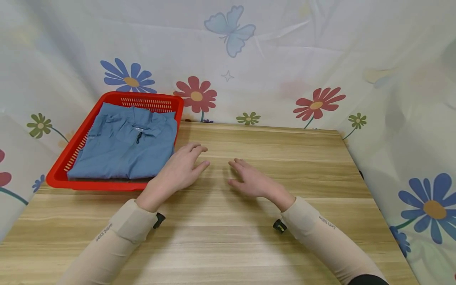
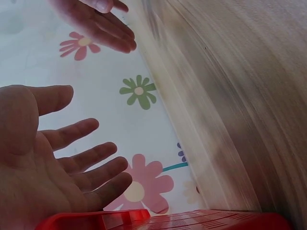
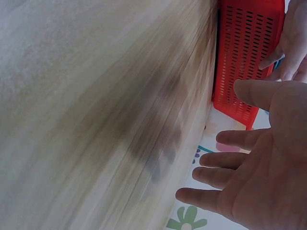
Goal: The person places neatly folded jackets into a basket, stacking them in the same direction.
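In the head view a folded blue garment with a collar and a short black zipper pull lies in a red plastic basket. My left hand hovers by the basket's right front corner, overlapping its rim in this view, fingers spread and nothing in them. Across a small gap, my right hand is held over the wooden table with its fingers extended toward the left one. Both wrist views show the palms bare, with the left palm and right palm facing inward.
The wooden table extends to the right of the basket and in front of it. Behind and at both sides hangs a pale curtain printed with flowers and a butterfly. Beige sleeves cover the forearms, with small dark wrist cameras below.
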Tool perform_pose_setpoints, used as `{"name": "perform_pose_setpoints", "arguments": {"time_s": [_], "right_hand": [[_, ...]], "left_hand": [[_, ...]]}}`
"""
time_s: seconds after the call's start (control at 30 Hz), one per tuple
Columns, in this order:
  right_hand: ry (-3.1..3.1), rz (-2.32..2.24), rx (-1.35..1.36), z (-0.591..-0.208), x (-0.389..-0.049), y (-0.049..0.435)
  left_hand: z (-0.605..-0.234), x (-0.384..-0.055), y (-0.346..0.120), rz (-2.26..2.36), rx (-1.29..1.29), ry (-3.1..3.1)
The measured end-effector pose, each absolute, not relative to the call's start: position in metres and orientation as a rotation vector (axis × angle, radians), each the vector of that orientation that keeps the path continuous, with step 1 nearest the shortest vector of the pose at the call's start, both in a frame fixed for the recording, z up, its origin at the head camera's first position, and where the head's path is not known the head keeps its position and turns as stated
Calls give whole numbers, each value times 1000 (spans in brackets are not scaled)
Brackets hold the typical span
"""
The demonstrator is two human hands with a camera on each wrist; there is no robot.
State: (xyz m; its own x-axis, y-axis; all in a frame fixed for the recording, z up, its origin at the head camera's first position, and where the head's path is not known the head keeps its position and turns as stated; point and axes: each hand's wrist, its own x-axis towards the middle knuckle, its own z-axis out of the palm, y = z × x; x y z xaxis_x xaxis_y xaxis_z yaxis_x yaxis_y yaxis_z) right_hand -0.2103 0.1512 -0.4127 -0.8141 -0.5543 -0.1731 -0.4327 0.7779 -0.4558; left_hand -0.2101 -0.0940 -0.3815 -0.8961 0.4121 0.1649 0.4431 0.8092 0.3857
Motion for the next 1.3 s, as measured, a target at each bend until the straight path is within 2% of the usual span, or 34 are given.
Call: {"name": "perform_pose_setpoints", "arguments": {"time_s": [1.3], "right_hand": [[2672, -541, -752, -410, -210, 149]], "left_hand": [[-384, -210, -92, -602, -678, -2937]]}}
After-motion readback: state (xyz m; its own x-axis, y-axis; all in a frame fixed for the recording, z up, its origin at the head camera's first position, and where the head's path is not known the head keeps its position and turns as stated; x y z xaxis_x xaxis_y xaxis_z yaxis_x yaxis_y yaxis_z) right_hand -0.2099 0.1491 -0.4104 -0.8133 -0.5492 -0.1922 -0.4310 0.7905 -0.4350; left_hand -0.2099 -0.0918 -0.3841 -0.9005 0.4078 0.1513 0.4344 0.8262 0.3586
